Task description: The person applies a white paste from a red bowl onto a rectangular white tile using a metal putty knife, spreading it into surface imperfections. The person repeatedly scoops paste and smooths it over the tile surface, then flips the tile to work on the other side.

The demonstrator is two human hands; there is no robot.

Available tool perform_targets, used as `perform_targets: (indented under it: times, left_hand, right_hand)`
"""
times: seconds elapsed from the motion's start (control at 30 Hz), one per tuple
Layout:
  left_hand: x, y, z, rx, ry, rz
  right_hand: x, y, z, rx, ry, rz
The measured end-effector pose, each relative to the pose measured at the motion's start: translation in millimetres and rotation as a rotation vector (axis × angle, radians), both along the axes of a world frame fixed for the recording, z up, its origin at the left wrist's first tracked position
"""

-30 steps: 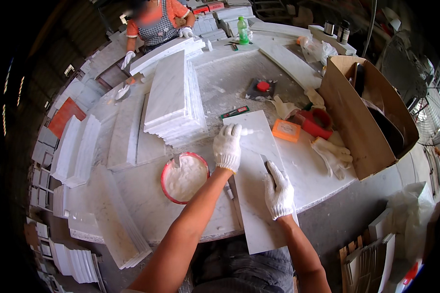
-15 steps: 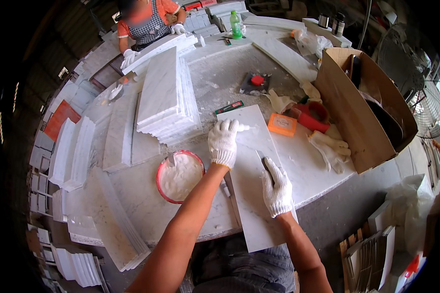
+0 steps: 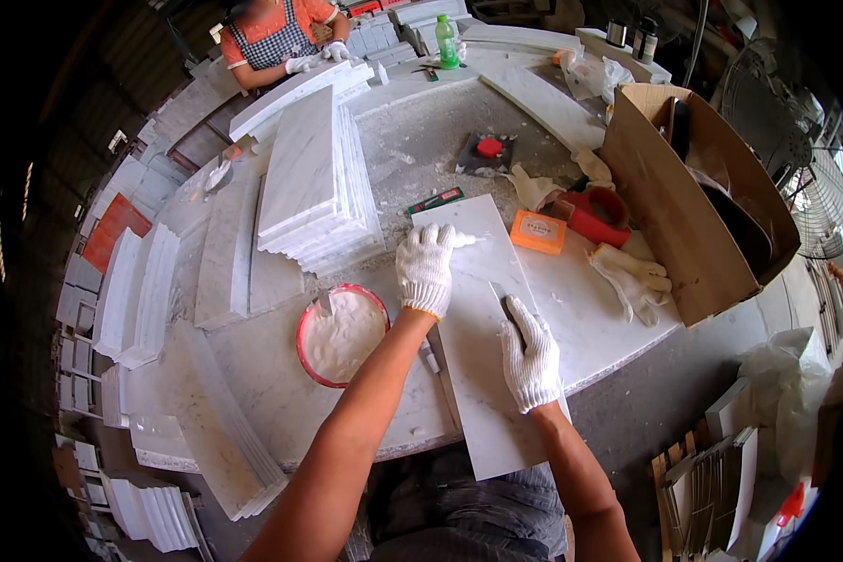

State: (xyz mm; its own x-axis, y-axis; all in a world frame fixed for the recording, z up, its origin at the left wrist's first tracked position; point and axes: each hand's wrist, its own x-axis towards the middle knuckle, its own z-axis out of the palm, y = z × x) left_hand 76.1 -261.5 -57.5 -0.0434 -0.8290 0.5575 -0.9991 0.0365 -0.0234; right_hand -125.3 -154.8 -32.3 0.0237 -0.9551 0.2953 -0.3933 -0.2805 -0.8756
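Head camera: your left hand (image 3: 423, 267), in a white knit glove, is curled closed, fingers side by side, around a white nozzle-tipped tube (image 3: 464, 240) whose tip points right over the marble slab (image 3: 496, 393). Your thumb is hidden there, and you cannot tell from this view whether the palm rests on the stone. Your right hand (image 3: 532, 361), gloved the same way, is partly closed and pinches a thin knife (image 3: 508, 305), its blade angled far and left above the slab's middle; whether the blade touches is unclear.

The slab lies in front of you, its far end on the marble-topped table (image 3: 407, 412) and its near end jutting past the table edge toward your lap.

Just left of your left forearm sits a red-rimmed tub (image 3: 301, 348) of white paste (image 3: 345, 332), with a scraper (image 3: 324, 302) standing in it. Beyond the slab's far end lies a slim green-and-red box (image 3: 436, 200). To the right are an orange box (image 3: 538, 232), a red tape roll (image 3: 595, 215), spare white gloves (image 3: 632, 281) and an open cardboard box (image 3: 660, 225).

Farther left rises a stack of marble slabs (image 3: 304, 178); at the far side stand a green bottle (image 3: 447, 42) and a co-worker (image 3: 281, 47) in a checked apron, gloved hands on other slabs.
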Motion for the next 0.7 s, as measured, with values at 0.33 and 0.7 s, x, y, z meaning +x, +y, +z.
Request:
perform_targets:
  times: [0.33, 0.7]
  left_hand:
    - [0.0, -1.3, -1.3, -0.098, -0.057, -0.014]
    - [-2.9, -0.3, 1.8, 0.101, -0.010, 0.026]
  right_hand:
    - [-0.6, 0.9, -0.8, 0.047, -0.028, 0.022]
    - [-1.1, 1.3, 0.2, 0.069, -0.043, 0.019]
